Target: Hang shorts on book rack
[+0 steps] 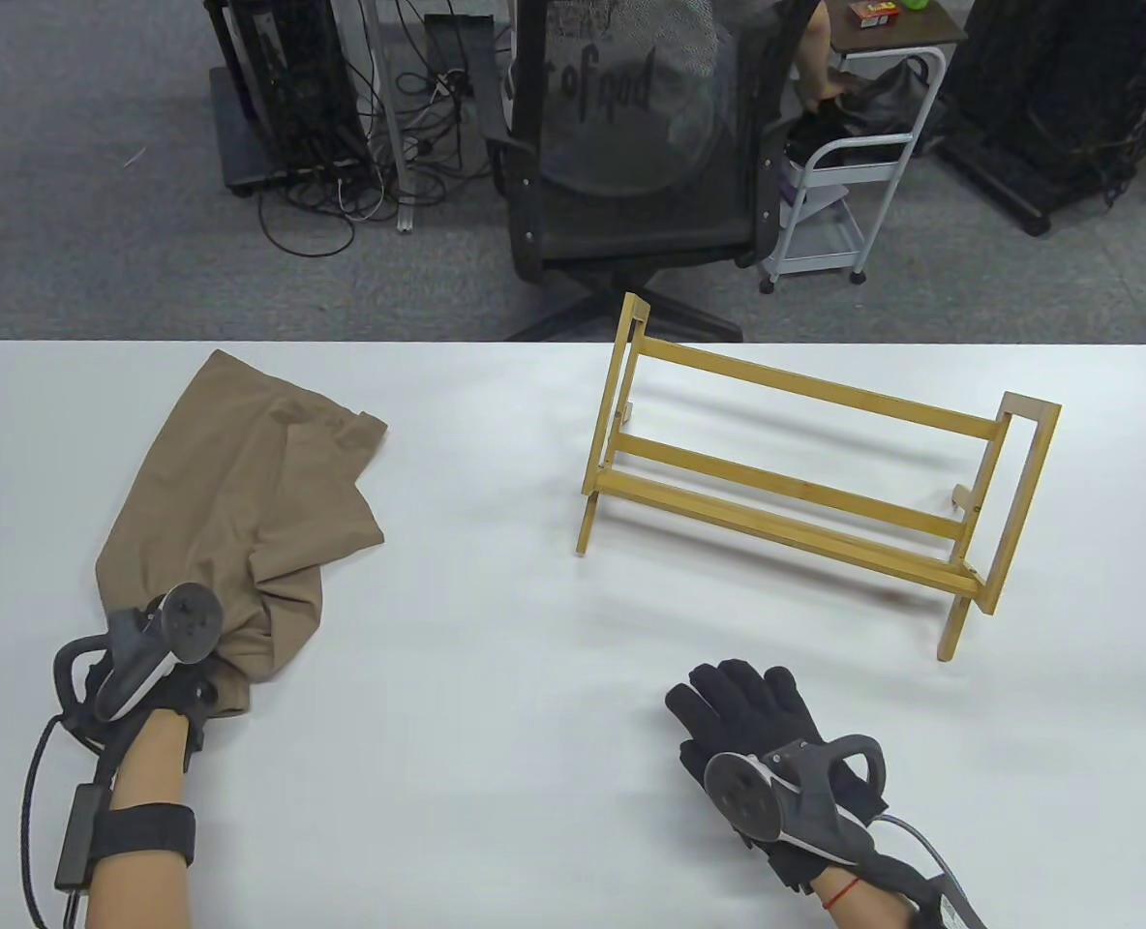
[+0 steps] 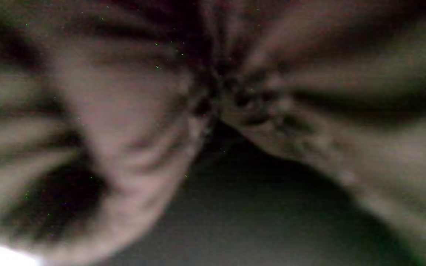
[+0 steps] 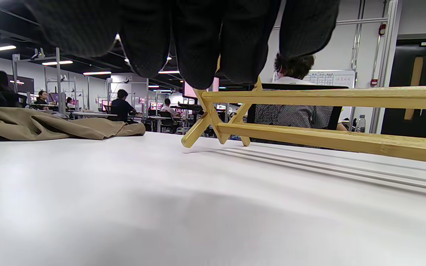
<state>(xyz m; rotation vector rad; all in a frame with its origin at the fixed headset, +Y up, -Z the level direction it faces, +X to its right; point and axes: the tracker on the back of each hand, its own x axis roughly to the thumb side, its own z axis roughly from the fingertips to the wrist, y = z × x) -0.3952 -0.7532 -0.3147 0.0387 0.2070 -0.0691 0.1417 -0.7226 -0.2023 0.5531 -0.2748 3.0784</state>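
Tan shorts (image 1: 244, 484) lie crumpled on the left of the white table (image 1: 457, 581). My left hand (image 1: 181, 668) grips their near end, the cloth bunched under the fingers; the left wrist view shows only blurred gathered fabric (image 2: 142, 122). A wooden book rack (image 1: 805, 474) stands upright on the right half of the table, also in the right wrist view (image 3: 309, 122). My right hand (image 1: 742, 702) rests on the table in front of the rack, fingers stretched out, holding nothing. Its fingers (image 3: 198, 44) hang at the top of the right wrist view, where the shorts (image 3: 50, 127) lie far left.
A black office chair (image 1: 631, 145) stands behind the table's far edge. A white trolley (image 1: 854, 184) stands to its right. Cables and black racks (image 1: 292, 97) stand on the grey floor at the back.
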